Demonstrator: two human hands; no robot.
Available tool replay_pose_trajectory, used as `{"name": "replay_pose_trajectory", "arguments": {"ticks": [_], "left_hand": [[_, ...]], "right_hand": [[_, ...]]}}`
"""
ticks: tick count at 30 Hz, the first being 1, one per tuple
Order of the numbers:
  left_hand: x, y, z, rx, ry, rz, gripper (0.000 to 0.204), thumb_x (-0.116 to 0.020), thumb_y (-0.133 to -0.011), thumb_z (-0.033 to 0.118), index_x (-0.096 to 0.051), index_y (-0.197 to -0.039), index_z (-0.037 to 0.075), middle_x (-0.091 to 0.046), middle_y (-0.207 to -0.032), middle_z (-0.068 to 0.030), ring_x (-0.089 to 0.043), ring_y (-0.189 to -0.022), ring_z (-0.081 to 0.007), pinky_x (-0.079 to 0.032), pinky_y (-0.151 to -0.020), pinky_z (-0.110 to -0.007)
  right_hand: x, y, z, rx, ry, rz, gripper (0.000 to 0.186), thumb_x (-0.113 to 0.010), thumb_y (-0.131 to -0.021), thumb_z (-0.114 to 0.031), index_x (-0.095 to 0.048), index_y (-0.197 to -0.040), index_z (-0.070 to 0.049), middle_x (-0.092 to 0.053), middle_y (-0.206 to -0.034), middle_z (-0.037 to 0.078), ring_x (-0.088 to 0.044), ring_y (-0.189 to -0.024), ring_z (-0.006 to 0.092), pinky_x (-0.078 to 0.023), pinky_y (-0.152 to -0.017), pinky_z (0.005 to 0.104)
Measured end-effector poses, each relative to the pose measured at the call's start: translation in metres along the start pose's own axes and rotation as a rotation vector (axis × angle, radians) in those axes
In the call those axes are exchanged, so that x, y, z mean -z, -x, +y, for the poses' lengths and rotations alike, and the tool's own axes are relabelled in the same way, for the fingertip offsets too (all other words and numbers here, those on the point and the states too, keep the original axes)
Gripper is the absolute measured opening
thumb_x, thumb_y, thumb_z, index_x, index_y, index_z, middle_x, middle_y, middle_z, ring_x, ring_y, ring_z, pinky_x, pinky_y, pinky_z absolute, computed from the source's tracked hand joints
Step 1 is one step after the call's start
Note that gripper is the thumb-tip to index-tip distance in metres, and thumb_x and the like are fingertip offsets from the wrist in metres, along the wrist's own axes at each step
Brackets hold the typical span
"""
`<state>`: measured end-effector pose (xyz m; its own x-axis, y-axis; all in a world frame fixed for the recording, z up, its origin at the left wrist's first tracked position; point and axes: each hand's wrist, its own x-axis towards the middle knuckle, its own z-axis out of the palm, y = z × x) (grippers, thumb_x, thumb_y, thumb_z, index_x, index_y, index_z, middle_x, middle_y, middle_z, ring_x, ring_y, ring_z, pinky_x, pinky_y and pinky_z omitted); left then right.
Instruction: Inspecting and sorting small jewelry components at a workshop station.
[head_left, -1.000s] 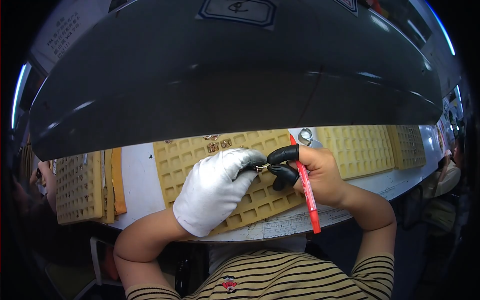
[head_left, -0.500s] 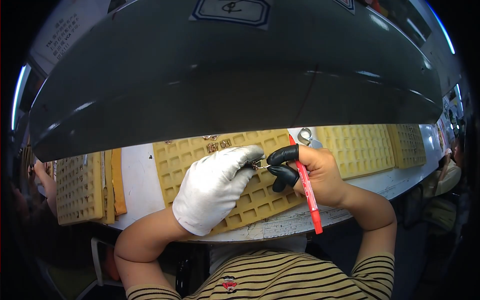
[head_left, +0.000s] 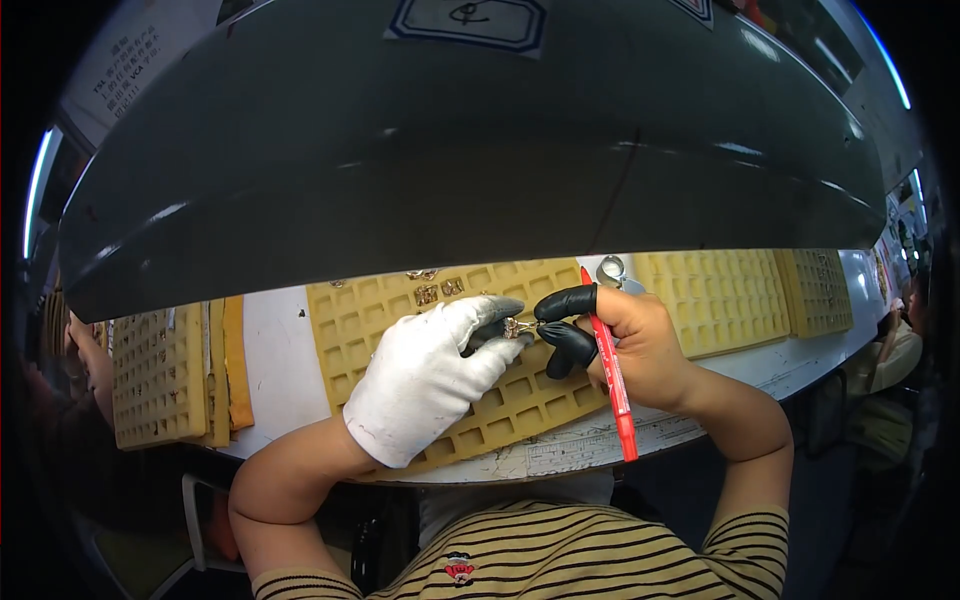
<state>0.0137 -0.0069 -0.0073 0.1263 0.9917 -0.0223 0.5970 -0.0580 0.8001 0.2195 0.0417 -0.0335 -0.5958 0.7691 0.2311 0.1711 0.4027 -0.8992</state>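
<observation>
Left hand: white glove (head_left: 415, 375), fingertips closed on a small metal piece (head_left: 513, 327).
Right hand: mostly bare (head_left: 640, 345), black covers on thumb and index finger; gripping a red marker (head_left: 613, 385). The two black tips meet at the metal piece's right end; can't tell if they clamp it or only touch it.
Metal piece: between the two hands, above the middle tray, right of its centre. Shiny, with a thin part toward the right hand; exact shape too small to read.
Marker: slanted, lower end toward the table's near edge, upper end by the middle tray's right edge.
Middle tray: yellow (head_left: 345, 360), rows of square pockets, near edge close to the table's near edge; far edge cut off by the hood.
Loose pieces: two shiny ones side by side (head_left: 427, 294) on the tray's far part, left of centre. More at the hood line, one near the far left corner.
Round metal thing: (head_left: 611, 268) just off the middle tray's right edge, far end.
Right trays: yellow one (head_left: 710, 325), then a darker one (head_left: 820, 290) toward the table's right end.
Left trays: pocketed, small bits inside (head_left: 160, 375), at the table's left end; orange slab (head_left: 238, 370) along their right side.
Ruler: (head_left: 570, 456) flat along the table's near edge.
Table: white (head_left: 285, 350), near edge chipped.
Hood: big, dark (head_left: 470, 170), over the table's far side, blue-bordered label on it.
Others: a person's arm (head_left: 92, 355) past the left trays; another person (head_left: 897, 350) beyond the table's right end.
</observation>
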Motion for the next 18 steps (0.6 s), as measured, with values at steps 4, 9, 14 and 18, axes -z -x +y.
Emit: {"name": "replay_pose_trajectory", "arguments": {"ticks": [4, 9, 14, 18], "left_hand": [[-0.0009, 0.0008, 0.0001, -0.018, -0.023, 0.007, 0.029, -0.071, -0.086, 0.018, -0.067, -0.108, 0.0, -0.071, -0.089, -0.0132, -0.071, -0.079, -0.0173, -0.055, -0.07, -0.027], [-0.0012, 0.001, -0.0025, -0.018, -0.002, 0.0, 0.029, -0.071, -0.086, 0.018, -0.067, -0.108, 0.0, -0.071, -0.09, -0.013, -0.071, -0.079, -0.0173, -0.055, -0.07, -0.027], [0.0002, 0.0003, 0.0007, 0.01, -0.023, -0.006, 0.029, -0.072, -0.085, 0.018, -0.067, -0.108, 0.001, -0.071, -0.088, -0.0124, -0.07, -0.078, -0.0191, -0.055, -0.07, -0.027], [-0.0002, 0.0011, -0.007, -0.272, -0.12, 0.088, 0.025, -0.072, -0.082, 0.008, -0.066, -0.105, 0.002, -0.07, -0.085, -0.0115, -0.069, -0.074, -0.0193, -0.055, -0.066, -0.029]], "right_hand": [[0.0016, 0.0014, -0.0004, 0.0, 0.031, -0.01, 0.02, -0.07, -0.087, -0.008, -0.067, -0.105, -0.001, -0.068, -0.071, 0.004, -0.059, -0.063, 0.0037, -0.046, -0.053, 0.0215], [0.0004, 0.0009, 0.0008, -0.017, 0.01, -0.022, 0.019, -0.069, -0.087, -0.007, -0.066, -0.105, -0.001, -0.068, -0.071, 0.003, -0.059, -0.062, 0.0036, -0.046, -0.053, 0.0215], [0.0011, 0.0019, 0.0007, -0.01, -0.001, -0.011, 0.02, -0.069, -0.086, -0.007, -0.066, -0.106, -0.001, -0.068, -0.073, 0.004, -0.06, -0.062, 0.0036, -0.046, -0.053, 0.0214], [0.0003, 0.0004, -0.0014, -0.026, -0.037, -0.016, 0.02, -0.07, -0.086, -0.006, -0.067, -0.105, -0.002, -0.069, -0.074, 0.004, -0.06, -0.064, 0.0037, -0.047, -0.056, 0.0217]]}}
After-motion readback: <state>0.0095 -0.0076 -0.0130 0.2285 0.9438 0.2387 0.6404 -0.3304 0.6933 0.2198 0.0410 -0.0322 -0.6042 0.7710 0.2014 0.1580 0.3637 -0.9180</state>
